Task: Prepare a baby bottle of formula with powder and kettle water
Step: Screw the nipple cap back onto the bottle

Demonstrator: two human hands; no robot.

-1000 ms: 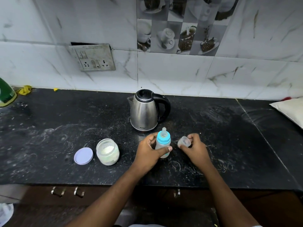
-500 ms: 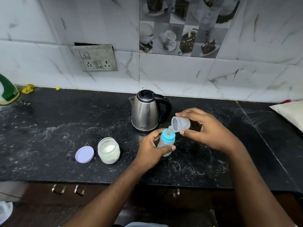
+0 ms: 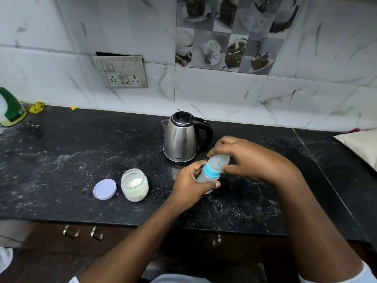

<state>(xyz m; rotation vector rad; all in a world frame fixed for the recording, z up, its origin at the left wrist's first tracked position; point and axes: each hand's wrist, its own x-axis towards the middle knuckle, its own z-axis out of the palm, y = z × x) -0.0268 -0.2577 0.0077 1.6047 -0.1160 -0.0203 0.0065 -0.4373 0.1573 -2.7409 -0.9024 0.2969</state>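
From the head camera, your left hand (image 3: 190, 181) is wrapped around the body of the baby bottle (image 3: 208, 176), just near and right of the kettle (image 3: 180, 139), and your right hand (image 3: 247, 158) pinches the clear cap (image 3: 219, 161) with its fingertips over the blue collar (image 3: 212, 170). The bottle is tilted: its long axis runs from the base, near and left in your palm, to the cap end, which points far and to the right. I think the cap can go on crooked if you press at this angle, and the tilted bottle may slip or leak if the collar is loose. The open powder jar (image 3: 135, 187) and its lid (image 3: 105, 189) sit apart to the left on the counter (image 3: 61, 152), so a wide elbow move could knock them
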